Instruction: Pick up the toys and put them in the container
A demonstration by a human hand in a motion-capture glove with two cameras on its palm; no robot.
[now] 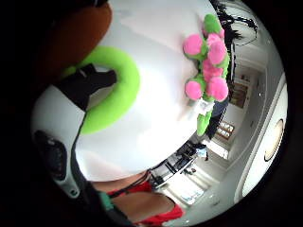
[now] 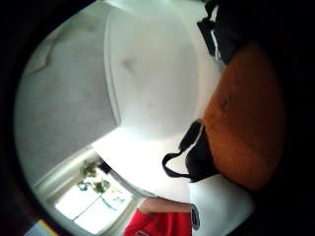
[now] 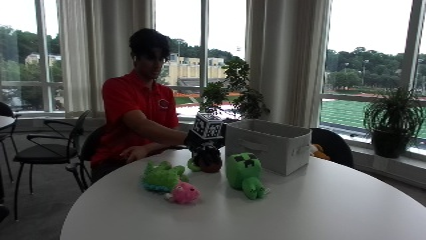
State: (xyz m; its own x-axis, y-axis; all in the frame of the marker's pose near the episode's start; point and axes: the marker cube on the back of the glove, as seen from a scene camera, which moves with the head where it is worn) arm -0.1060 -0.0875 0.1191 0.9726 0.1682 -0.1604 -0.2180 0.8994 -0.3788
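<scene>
My gloved right hand (image 3: 202,141) is down on an orange-brown plush toy (image 3: 208,160) with a green ring, which stands on the white round table (image 3: 319,210) just left of the white container (image 3: 273,146). The toy's orange body (image 2: 246,113) lies close against my palm, with gloved fingers (image 2: 197,157) curled beside it. Its green ring (image 1: 120,90) shows under a gloved finger (image 1: 90,82). A green blocky plush (image 3: 245,174) lies in front of the container. A green and pink plush (image 3: 168,182) (image 1: 208,66) lies further left.
The person's bare left hand (image 3: 136,151) rests at the table's near-left edge. Chairs (image 3: 46,145) stand to the left, and potted plants (image 3: 396,122) line the window sill behind. Bare tabletop stretches to the right front.
</scene>
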